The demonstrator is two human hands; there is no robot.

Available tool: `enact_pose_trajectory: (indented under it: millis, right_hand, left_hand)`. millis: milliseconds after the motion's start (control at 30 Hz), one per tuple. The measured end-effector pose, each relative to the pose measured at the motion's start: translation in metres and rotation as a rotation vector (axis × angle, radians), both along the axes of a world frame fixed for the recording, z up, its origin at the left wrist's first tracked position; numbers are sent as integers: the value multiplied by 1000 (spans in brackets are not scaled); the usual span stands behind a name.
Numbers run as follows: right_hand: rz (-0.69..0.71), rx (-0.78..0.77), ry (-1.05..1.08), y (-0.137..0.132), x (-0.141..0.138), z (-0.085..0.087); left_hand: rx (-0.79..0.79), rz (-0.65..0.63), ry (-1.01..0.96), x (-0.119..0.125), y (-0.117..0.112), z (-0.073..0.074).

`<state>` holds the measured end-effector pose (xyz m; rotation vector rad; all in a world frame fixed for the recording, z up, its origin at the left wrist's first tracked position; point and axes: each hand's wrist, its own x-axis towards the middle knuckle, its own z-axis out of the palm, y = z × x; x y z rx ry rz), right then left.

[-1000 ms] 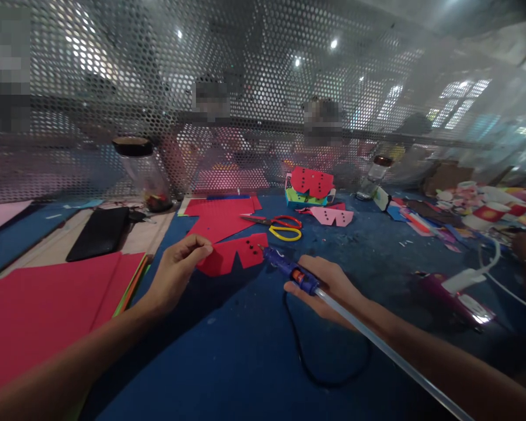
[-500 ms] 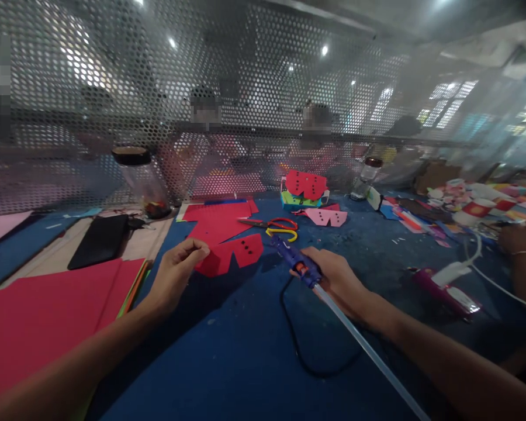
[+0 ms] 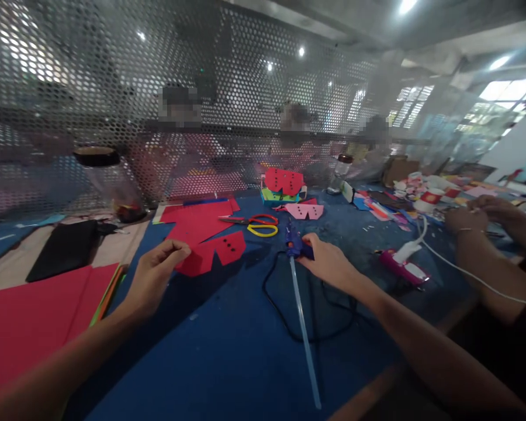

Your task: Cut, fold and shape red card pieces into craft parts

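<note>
My left hand [image 3: 160,266] pinches the left end of a red paper cutout [image 3: 214,254], shaped like a mask with a notch in its lower edge and black dots on its right half. Closed around the handle of a blue hot glue gun [image 3: 293,241] is my right hand [image 3: 326,260]. A long clear glue stick [image 3: 303,327] sticks out of the gun's back towards me, and its black cord [image 3: 284,324] loops on the blue table. Scissors [image 3: 254,223] with a red and a yellow handle lie just beyond the cutout, partly over red paper sheets [image 3: 197,219].
A pink dotted cutout [image 3: 304,210] and a small box with a red dotted cutout [image 3: 284,181] stand behind. Jars [image 3: 125,202] line the perforated metal screen [image 3: 245,76]. On the right are a magenta tool [image 3: 405,269], a white cord and another person's hands [image 3: 469,225]. A black phone-like slab [image 3: 63,248] lies left.
My right hand has turned the glue gun so its nozzle points away and lowered it toward the table. The left hand still holds the red cutout. The view has swung right.
</note>
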<state>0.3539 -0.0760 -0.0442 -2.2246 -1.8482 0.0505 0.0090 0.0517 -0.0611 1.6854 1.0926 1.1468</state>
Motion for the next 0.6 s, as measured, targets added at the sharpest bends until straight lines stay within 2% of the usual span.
enact_pose_trajectory:
  millis: [300, 600]
  right_hand:
    - [13, -70, -25, 1, 4, -5]
    - [-36, -75, -89, 8, 9, -7]
  left_hand:
    - [-130, -15, -87, -1, 1, -3]
    - [-127, -54, -41, -2, -2, -5]
